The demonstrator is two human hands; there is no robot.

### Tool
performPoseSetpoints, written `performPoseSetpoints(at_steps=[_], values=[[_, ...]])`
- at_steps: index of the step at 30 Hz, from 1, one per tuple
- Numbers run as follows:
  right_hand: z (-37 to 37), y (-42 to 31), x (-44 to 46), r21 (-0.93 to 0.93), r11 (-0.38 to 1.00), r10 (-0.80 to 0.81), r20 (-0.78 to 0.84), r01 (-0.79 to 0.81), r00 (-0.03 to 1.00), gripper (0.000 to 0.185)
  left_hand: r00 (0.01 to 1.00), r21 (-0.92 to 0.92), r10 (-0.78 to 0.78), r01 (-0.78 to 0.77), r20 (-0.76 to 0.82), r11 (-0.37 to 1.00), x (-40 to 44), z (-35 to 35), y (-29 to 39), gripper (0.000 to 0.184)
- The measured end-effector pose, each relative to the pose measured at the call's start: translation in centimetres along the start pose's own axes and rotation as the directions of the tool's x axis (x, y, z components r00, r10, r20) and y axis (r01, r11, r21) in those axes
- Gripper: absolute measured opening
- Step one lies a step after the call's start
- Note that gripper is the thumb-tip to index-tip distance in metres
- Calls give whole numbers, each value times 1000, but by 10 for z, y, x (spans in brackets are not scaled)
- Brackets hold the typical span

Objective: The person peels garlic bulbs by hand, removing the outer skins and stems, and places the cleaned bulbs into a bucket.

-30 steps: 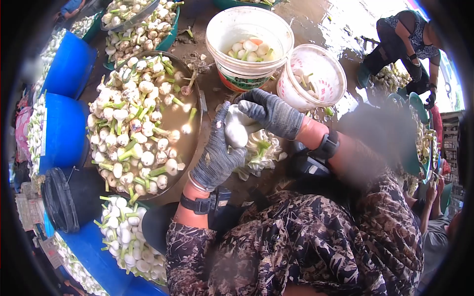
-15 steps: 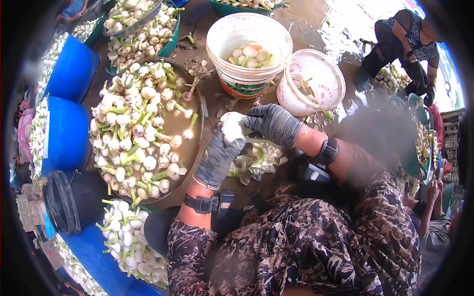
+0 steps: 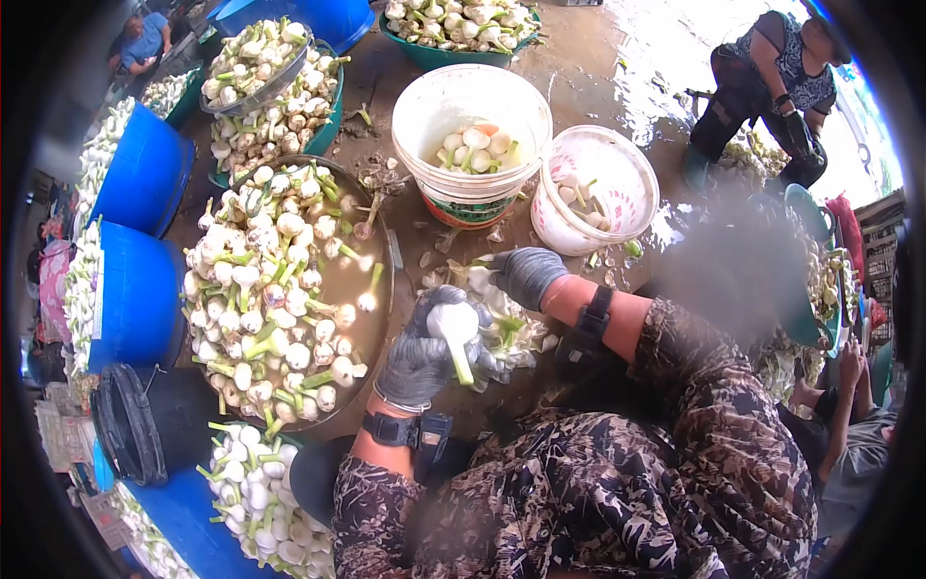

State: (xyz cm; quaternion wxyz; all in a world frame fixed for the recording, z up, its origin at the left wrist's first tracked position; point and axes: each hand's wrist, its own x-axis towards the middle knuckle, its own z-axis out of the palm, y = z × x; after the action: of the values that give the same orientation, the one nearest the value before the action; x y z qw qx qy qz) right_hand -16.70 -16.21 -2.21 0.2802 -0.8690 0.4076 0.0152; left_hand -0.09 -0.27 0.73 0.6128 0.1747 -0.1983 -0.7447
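A white garlic bulb (image 3: 452, 322) with a short green stem rests in my left hand (image 3: 421, 357), whose gloved fingers curl round it. To its upper right is my right hand (image 3: 529, 276), also gloved, with its fingertips at pale peel above a heap of peelings (image 3: 516, 328); the peel between them is hard to make out. Left of my hands, a wide round basin (image 3: 382, 333) holds murky water and many stemmed bulbs. Beyond the hands are a large white bucket (image 3: 473, 101) and a smaller white bucket (image 3: 639, 183), both with bulbs inside.
Blue tubs (image 3: 145, 294) line the left side, by a black bucket (image 3: 159, 425) and a pile of cleaned bulbs (image 3: 260, 492). Green basins (image 3: 463, 56) of garlic are at the back. One person (image 3: 786, 87) bends at the upper right; others are at the edges.
My hands have moved apart; the left has lowered and turned, showing the bulb with its stem downward. My right hand has moved away from the bulb to the peel. The view has tilted upward.
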Motion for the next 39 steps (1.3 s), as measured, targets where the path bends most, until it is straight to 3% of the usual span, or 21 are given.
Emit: performPoseSetpoints(at_steps=[2, 4, 6, 7, 8, 9, 10, 12, 14, 15, 17, 18, 20, 23, 25, 26, 27, 28, 32, 37, 39], values=[[5, 10, 5, -271, 963, 93, 357, 7, 929, 34, 995, 132, 81, -73, -55, 988, -7, 12, 13, 60], [-6, -7, -13, -317, 947, 69, 364, 54, 929, 51, 958, 331, 201, -125, -207, 935, -7, 16, 21, 57], [-7, -18, -25, -71, 970, -237, -100, 231, 966, 68, 919, 454, 216, -47, -329, 890, -5, 0, 24, 55], [-19, -29, -29, 190, 936, -288, -62, 295, 956, 73, 907, 572, 228, 17, -354, 820, -3, -6, 22, 53], [-26, -42, -30, 441, 837, -344, -38, 325, 938, 79, 865, 821, 416, -9, -280, 570, 3, -2, 17, 49], [-18, -55, -30, 658, 621, -388, -215, 427, 896, 61, 900, 836, 373, -20, -224, 548, 6, 2, 13, 49], [-20, -60, -30, 662, 614, -403, -205, 430, 892, 61, 928, 854, 333, -32, -167, 519, 8, 4, 12, 50], [-30, -69, -34, 783, 543, -279, -171, 302, 945, 33, 932, 617, 94, 152, -349, 772, 8, 4, 7, 54], [-58, -61, -23, 442, 772, -244, -458, 457, 855, 13, 898, 849, 360, 27, -253, 528, 9, 0, -9, 50], [-72, -33, -10, 18, 929, -305, -527, 369, 793, 10, 870, 903, 444, 2, -213, 429, 10, -3, -14, 49], [-113, 12, 6, -45, 996, 56, -434, -83, 899, 25, 880, 797, 385, -13, -277, 603, 7, -1, -10, 45], [-134, 5, 6, -212, 900, 273, -407, -381, 872, 33, 870, 794, 399, -14, -290, 607, 5, 2, -7, 45], [-133, -13, 3, -368, 862, 136, -494, -348, 859, 44, 847, 729, 416, -52, -329, 683, 3, 9, -1, 43], [-75, -41, 38, -83, 993, -102, -308, 80, 946, 39, 816, 738, 476, -93, -328, 669, -2, 9, 5, 35], [-28, -85, 58, -31, 929, -370, -56, 369, 927, 33, 766, 691, 541, -182, -347, 700, -4, 20, 16, 30], [-2, -100, 73, 188, 874, -468, 80, 448, 880, 30, 761, 694, 547, -183, -348, 696, -6, 15, 20, 30], [45, -92, 95, 357, 762, -579, 6, 539, 815, 30, 730, 778, 623, -205, -282, 593, -6, 9, 23, 28], [71, -93, 108, 487, 677, -632, -1, 552, 775, 28, 695, 850, 689, -220, -208, 478, -8, 3, 27, 27], [201, -70, 176, 708, 520, -645, -40, 477, 763, 27, 641, 612, 608, -260, -469, 747, -20, 6, 38, 23], [103, -139, 144, 268, 923, -371, 441, 275, 817, 36, 552, 650, 671, -279, -494, 707, -20, -12, 41, 27], [51, -148, 117, 220, 916, -389, 290, 335, 874, 39, 441, 625, 678, -285, -588, 727, -19, -8, 39, 32]])
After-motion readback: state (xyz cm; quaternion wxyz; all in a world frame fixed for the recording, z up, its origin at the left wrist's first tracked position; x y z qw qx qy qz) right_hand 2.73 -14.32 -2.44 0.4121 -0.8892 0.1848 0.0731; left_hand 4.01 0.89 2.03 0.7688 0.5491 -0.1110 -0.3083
